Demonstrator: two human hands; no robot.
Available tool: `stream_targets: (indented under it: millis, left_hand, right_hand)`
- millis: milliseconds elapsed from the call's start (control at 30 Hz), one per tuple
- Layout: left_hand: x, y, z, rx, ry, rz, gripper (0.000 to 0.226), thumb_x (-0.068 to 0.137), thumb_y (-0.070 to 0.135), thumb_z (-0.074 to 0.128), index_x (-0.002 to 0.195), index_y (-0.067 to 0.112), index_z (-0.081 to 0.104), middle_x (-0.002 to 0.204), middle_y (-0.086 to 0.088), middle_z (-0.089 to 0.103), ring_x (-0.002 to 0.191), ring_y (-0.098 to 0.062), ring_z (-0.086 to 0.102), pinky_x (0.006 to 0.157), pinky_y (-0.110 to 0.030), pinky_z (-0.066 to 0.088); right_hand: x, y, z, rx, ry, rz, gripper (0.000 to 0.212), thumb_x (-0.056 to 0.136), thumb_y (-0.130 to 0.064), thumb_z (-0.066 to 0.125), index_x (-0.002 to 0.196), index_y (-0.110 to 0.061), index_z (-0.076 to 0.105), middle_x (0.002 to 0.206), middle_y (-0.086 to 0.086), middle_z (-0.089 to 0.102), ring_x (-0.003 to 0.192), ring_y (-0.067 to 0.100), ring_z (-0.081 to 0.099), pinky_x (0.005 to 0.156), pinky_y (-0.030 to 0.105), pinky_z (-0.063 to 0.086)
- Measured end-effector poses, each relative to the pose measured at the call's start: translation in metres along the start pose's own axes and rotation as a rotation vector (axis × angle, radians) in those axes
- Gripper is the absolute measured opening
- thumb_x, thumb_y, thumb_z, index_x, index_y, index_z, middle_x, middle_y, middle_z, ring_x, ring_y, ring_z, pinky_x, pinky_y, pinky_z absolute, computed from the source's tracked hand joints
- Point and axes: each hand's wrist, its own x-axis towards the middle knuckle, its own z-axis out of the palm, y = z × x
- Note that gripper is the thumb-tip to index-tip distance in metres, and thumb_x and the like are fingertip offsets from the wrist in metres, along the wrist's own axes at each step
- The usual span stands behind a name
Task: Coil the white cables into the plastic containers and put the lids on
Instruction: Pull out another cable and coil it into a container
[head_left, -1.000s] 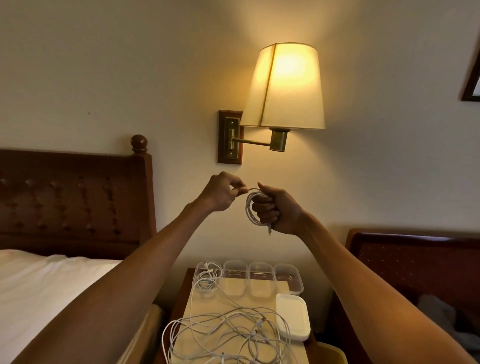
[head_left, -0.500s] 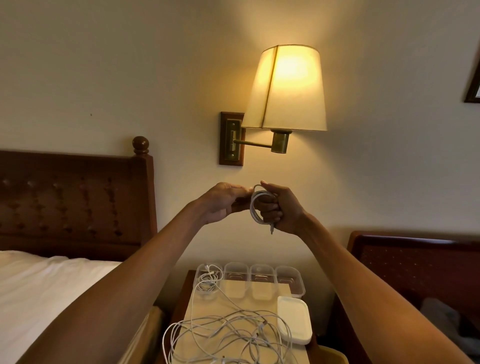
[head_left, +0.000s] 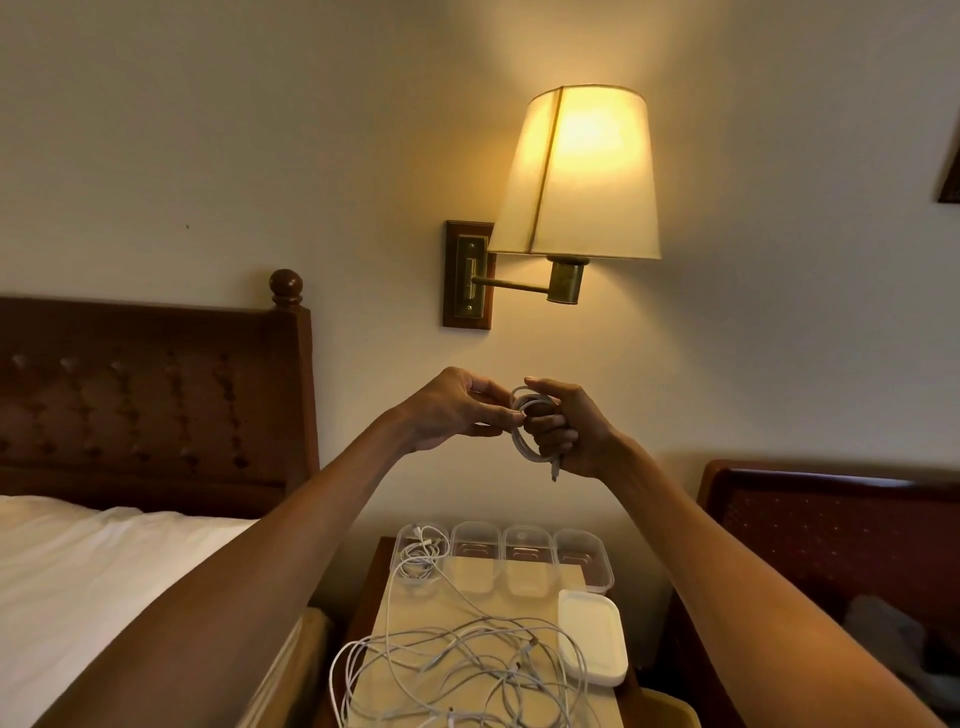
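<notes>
Both hands are raised in front of the wall, above the nightstand. My right hand (head_left: 569, 431) grips a small coil of white cable (head_left: 525, 431), whose plug end hangs down below the fist. My left hand (head_left: 457, 410) pinches the coil's left side with thumb and fingertips. Below, several clear plastic containers (head_left: 582, 561) stand in a row at the back of the nightstand; the leftmost one (head_left: 418, 558) holds a loosely coiled white cable. A tangle of white cables (head_left: 462, 670) lies on the nightstand's front. A stack of white lids (head_left: 592, 636) sits at the right.
A lit wall lamp (head_left: 576, 176) hangs above my hands. A bed with white sheet (head_left: 78, 571) and dark wooden headboard (head_left: 156, 395) is on the left. A second dark headboard (head_left: 831, 525) stands on the right. The nightstand (head_left: 379, 577) is narrow between them.
My left hand has come in against the coil and now pinches its side; earlier it held the cable end a little apart. Both hands have sunk slightly.
</notes>
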Motion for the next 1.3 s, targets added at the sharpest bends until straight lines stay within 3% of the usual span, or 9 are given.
stream_targets:
  millis: [300, 367, 533, 667, 767, 900, 967, 1133, 1300]
  left_hand:
    - [0.005, -0.001, 0.004, 0.180, 0.152, 0.086, 0.018, 0.087, 0.006, 0.071, 0.103, -0.001, 0.070, 0.094, -0.017, 0.074, 0.089, -0.027, 0.073, 0.086, -0.038, 0.060]
    - [0.008, -0.001, 0.006, 0.127, 0.174, 0.069, 0.022, 0.086, 0.006, 0.072, 0.107, 0.001, 0.067, 0.096, -0.018, 0.073, 0.091, -0.027, 0.072, 0.088, -0.039, 0.059]
    - [0.015, 0.002, 0.010, -0.244, 0.113, -0.050, 0.061, 0.085, 0.003, 0.073, 0.133, 0.025, 0.041, 0.113, -0.025, 0.067, 0.106, -0.034, 0.068, 0.096, -0.039, 0.052]
    - [0.011, -0.003, 0.014, -0.398, -0.026, 0.010, 0.040, 0.091, -0.003, 0.061, 0.123, 0.019, 0.052, 0.096, -0.016, 0.068, 0.098, -0.029, 0.064, 0.101, -0.042, 0.047]
    - [0.010, -0.003, 0.020, -0.391, -0.064, 0.015, 0.035, 0.089, -0.007, 0.061, 0.119, 0.011, 0.061, 0.102, -0.012, 0.068, 0.101, -0.027, 0.064, 0.100, -0.039, 0.048]
    - [0.012, -0.004, 0.029, -0.201, 0.087, 0.123, 0.029, 0.083, 0.005, 0.075, 0.111, 0.012, 0.069, 0.103, -0.017, 0.072, 0.102, -0.031, 0.068, 0.096, -0.038, 0.053]
    - [0.014, -0.005, 0.031, -0.046, 0.230, 0.190, 0.023, 0.084, 0.015, 0.076, 0.107, 0.013, 0.074, 0.102, -0.011, 0.074, 0.100, -0.025, 0.069, 0.091, -0.035, 0.055]
    - [0.021, -0.008, 0.032, 0.407, 0.602, 0.333, 0.020, 0.089, 0.021, 0.072, 0.108, 0.015, 0.076, 0.106, -0.001, 0.066, 0.094, -0.011, 0.061, 0.072, -0.009, 0.047]
    - [0.017, -0.010, 0.032, 0.499, 0.637, 0.467, 0.011, 0.097, 0.015, 0.062, 0.103, 0.010, 0.069, 0.095, -0.002, 0.073, 0.083, -0.005, 0.065, 0.072, -0.005, 0.050]
  right_hand:
    - [0.005, 0.002, 0.005, -0.070, 0.182, -0.096, 0.042, 0.097, -0.045, 0.051, 0.084, -0.007, 0.060, 0.057, 0.001, 0.048, 0.043, 0.008, 0.045, 0.045, 0.015, 0.044]
    - [0.006, 0.001, 0.006, -0.100, 0.271, -0.172, 0.044, 0.095, -0.046, 0.054, 0.080, -0.006, 0.060, 0.057, 0.002, 0.052, 0.045, 0.010, 0.049, 0.048, 0.017, 0.048]
    - [0.014, 0.004, 0.006, -0.147, 0.528, -0.326, 0.047, 0.088, -0.049, 0.061, 0.068, -0.007, 0.057, 0.054, 0.003, 0.053, 0.045, 0.012, 0.050, 0.051, 0.022, 0.048]
    - [0.015, 0.009, -0.002, -0.106, 0.562, -0.353, 0.049, 0.089, -0.051, 0.058, 0.069, -0.007, 0.054, 0.056, 0.002, 0.045, 0.047, 0.011, 0.044, 0.052, 0.023, 0.042]
    - [0.015, 0.011, -0.006, -0.070, 0.507, -0.304, 0.052, 0.092, -0.053, 0.051, 0.079, -0.003, 0.053, 0.056, 0.003, 0.039, 0.047, 0.011, 0.039, 0.052, 0.023, 0.040]
    - [0.016, 0.009, -0.004, -0.067, 0.493, -0.292, 0.055, 0.093, -0.055, 0.047, 0.082, -0.001, 0.054, 0.055, 0.004, 0.041, 0.049, 0.013, 0.039, 0.056, 0.025, 0.041]
    - [0.014, 0.008, -0.003, -0.053, 0.485, -0.290, 0.053, 0.094, -0.053, 0.044, 0.079, -0.003, 0.052, 0.057, 0.004, 0.040, 0.051, 0.013, 0.038, 0.056, 0.025, 0.039]
    - [0.014, 0.008, 0.000, -0.085, 0.501, -0.334, 0.046, 0.097, -0.045, 0.045, 0.076, -0.004, 0.053, 0.064, 0.005, 0.046, 0.055, 0.014, 0.044, 0.059, 0.025, 0.043]
    - [0.017, 0.014, 0.001, -0.289, 0.537, -0.409, 0.047, 0.100, -0.042, 0.043, 0.071, -0.007, 0.055, 0.065, 0.006, 0.050, 0.055, 0.016, 0.048, 0.058, 0.027, 0.047]
